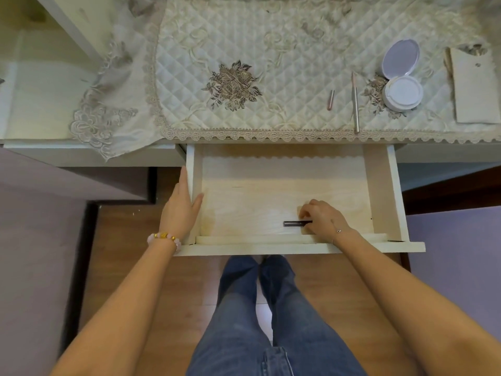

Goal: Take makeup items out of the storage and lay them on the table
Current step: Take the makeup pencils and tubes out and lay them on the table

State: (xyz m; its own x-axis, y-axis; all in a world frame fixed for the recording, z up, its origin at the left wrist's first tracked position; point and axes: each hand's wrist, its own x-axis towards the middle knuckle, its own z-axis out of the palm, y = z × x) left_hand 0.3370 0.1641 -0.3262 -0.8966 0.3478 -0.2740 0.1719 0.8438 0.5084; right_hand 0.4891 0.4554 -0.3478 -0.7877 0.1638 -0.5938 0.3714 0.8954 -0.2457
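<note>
1. Drawer [379,185]: one dark tube [294,223], its right end hidden under the curled, gripping fingers of the right hand [322,219].
2. Left hand [180,206]: flat against the drawer's left wall, holding nothing.
3. Desk [244,36]: one pink tube [330,100], one pencil [355,104], one open compact [401,77], one pouch [475,88].

dark tube [294,223] right end hidden under right grip [324,219], beige pouch [475,88] cut by right edge
</note>
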